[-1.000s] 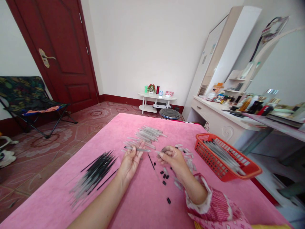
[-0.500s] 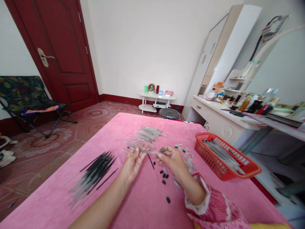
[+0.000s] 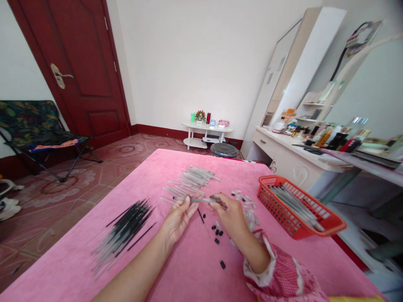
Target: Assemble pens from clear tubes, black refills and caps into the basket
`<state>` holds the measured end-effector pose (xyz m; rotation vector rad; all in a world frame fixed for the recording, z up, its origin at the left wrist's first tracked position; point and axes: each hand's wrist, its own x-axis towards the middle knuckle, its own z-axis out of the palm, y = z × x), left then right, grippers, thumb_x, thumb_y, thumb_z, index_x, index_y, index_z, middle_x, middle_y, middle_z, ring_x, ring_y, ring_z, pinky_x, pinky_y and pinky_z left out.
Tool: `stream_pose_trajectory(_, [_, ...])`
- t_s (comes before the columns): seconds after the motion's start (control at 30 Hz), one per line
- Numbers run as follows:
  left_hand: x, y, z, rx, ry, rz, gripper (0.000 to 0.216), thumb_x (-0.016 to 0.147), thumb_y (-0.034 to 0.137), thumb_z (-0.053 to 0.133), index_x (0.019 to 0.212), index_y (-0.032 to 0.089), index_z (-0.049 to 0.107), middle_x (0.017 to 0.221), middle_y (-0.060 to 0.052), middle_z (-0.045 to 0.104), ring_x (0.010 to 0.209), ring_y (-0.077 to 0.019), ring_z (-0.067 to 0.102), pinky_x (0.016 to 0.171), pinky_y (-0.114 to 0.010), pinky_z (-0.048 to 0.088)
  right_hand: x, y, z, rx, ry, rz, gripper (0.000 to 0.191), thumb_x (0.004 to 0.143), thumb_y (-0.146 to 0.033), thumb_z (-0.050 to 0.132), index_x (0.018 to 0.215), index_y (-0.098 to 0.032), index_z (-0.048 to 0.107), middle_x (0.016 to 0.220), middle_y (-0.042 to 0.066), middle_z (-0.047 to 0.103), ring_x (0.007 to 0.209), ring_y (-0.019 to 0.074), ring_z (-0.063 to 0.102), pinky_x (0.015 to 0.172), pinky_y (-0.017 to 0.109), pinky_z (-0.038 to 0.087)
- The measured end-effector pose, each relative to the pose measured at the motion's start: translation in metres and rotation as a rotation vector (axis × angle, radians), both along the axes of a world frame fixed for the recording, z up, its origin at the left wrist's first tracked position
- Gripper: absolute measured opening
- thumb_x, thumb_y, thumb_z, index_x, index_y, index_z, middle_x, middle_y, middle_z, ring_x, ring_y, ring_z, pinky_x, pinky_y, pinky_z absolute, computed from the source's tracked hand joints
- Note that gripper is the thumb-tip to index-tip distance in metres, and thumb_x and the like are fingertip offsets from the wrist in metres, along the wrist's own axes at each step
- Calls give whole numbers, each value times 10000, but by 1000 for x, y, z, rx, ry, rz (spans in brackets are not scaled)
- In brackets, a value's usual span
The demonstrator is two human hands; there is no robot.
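Note:
A translucent grey pen (image 3: 201, 200) lies level between my hands over the pink table. My left hand (image 3: 177, 219) pinches its barrel between thumb and fingers, a dark tip sticking out on the left. At the pen's right end, my right hand (image 3: 228, 209) has its fingers closed on it; whether a cap sits there is hidden. Behind the hands lies a pile of clear pen barrels (image 3: 197, 177). Black ink refills (image 3: 129, 226) are heaped to the left, and one refill (image 3: 200, 216) lies just below the hands. Black caps (image 3: 217, 232) are scattered near my right wrist.
On the right stands a red plastic basket (image 3: 296, 226) with several pens (image 3: 296, 201) in it. Clear small caps (image 3: 250, 216) lie between it and my right hand. Beyond the pink-covered table (image 3: 185, 268) are a folding chair (image 3: 40, 130) and a crowded dresser (image 3: 289, 151).
The pen and both hands have shifted slightly to the right. My right fingers now sit closer around the pen's right end. The piles and the basket lie as before.

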<state>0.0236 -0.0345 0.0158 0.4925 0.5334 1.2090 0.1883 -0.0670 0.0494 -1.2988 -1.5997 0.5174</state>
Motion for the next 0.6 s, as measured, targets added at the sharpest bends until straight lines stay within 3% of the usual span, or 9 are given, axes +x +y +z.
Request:
stream_pose_trajectory(0.27, [0, -2, -4, -15, -39, 3, 73, 807, 81, 550, 825, 102, 617, 937, -97, 697, 999, -186, 617, 916, -286, 472, 0, -4, 1, 49, -102, 15, 127, 782, -185, 498, 779, -211, 622, 700, 20, 624, 653, 168, 573, 611, 263, 426])
stream_pose_trajectory(0.6, [3, -7, -2, 106, -65, 8, 70, 757, 145, 635, 814, 137, 596, 959, -64, 693, 1037, -192, 596, 969, -322, 419, -11, -5, 4, -130, 356, 25, 61, 736, -224, 555, 741, -168, 579, 586, 0, 605, 473, 122, 559, 481, 237, 443])
